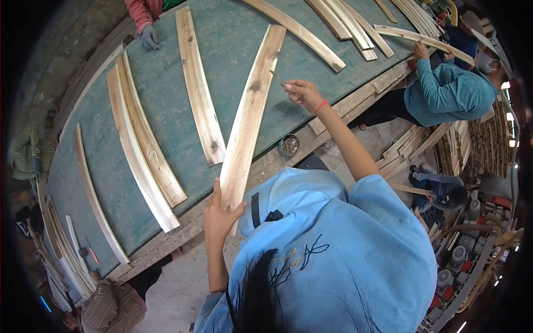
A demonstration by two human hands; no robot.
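Observation:
My left hand [220, 215] grips the near end of a long wooden board [247, 119], thumb on one edge and fingers along the other. The board has dark knots and lies slanting across the green tabletop [161, 100]. Over the board's right edge, my right hand [302, 94] pinches a thin, pointed tool [275, 74], its tip near a knot; its exact kind is too small to tell. A second knotty board [197, 83] lies just left of mine, their near parts close together. Near the table's front edge stands a small round tub [281, 141] with brownish bits in it.
Several curved strips lie on the table, such as a pale strip [139, 161] at left and another [305, 39] at the far side. A gloved hand [149, 38] rests at the far edge. At right, a person in teal [455, 91] handles a strip. Stacked wood [452, 147] stands behind.

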